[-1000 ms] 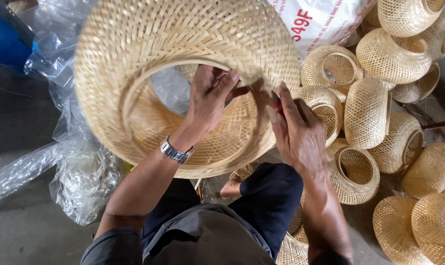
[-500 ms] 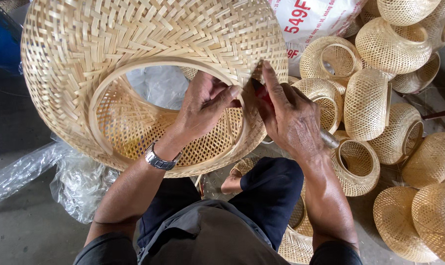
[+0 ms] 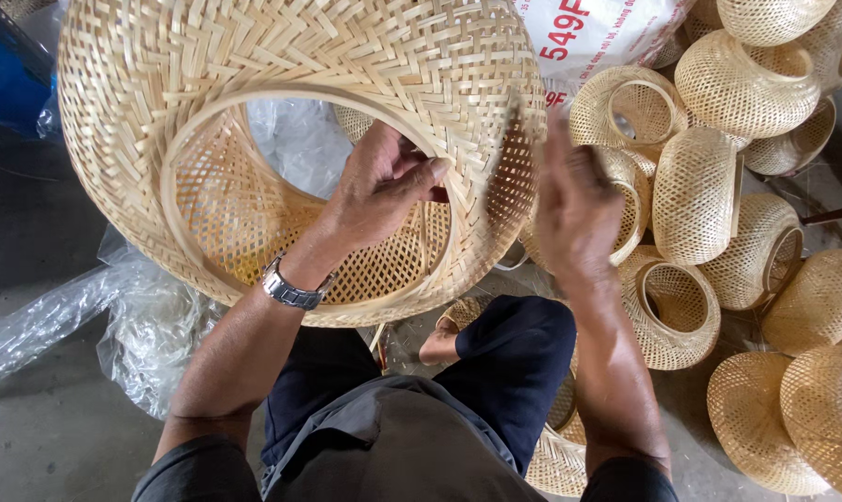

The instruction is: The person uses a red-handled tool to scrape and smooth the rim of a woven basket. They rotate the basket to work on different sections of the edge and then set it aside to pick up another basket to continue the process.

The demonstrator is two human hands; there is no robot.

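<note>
I am pinching the rim of the big woven bamboo shade (image 3: 282,139) above my lap with my left hand (image 3: 384,181), while my right hand (image 3: 574,200), open and blurred, is hovering empty beside it, risking a one-sided grip slipping.

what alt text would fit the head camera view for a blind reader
A seated person's left hand grips the rim of a large woven bamboo basket, while the blurred right hand hovers open beside it. Smaller woven baskets lie piled at right, clear plastic sheeting at left.
</note>
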